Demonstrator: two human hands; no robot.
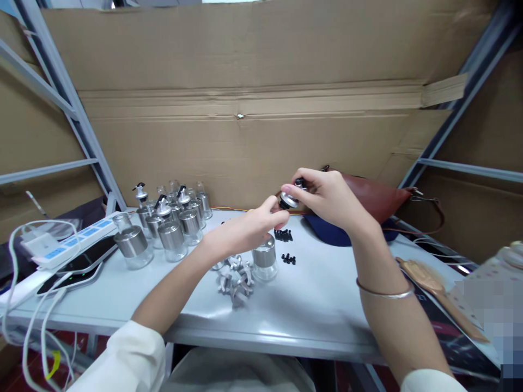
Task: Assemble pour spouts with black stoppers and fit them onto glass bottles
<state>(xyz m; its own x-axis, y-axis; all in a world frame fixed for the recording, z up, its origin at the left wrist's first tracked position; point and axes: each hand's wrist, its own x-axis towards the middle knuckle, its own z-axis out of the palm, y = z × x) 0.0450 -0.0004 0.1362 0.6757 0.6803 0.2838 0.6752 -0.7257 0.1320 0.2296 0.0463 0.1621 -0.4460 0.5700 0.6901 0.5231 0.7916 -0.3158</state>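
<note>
My right hand [327, 197] is raised above the grey table [318, 305], its fingers closed round a silver pourer cap with a black spout [291, 197]. My left hand [249, 228] reaches up to it, and its fingertips pinch at the cap's underside. Just below my left hand stands a small glass bottle with a silver collar [265, 263]. Beside that bottle lies a heap of grey plastic spout parts [235, 276]. Small black rubber pieces [284, 236] are scattered behind the bottle.
Several glass bottles [171, 228], some with pourer caps, stand at the back left. A white power strip [73, 242] and phones [81, 267] with cables lie at the left edge. A brown bag [376, 196] and a wooden hairbrush [433, 288] lie to the right. Cardboard walls the back.
</note>
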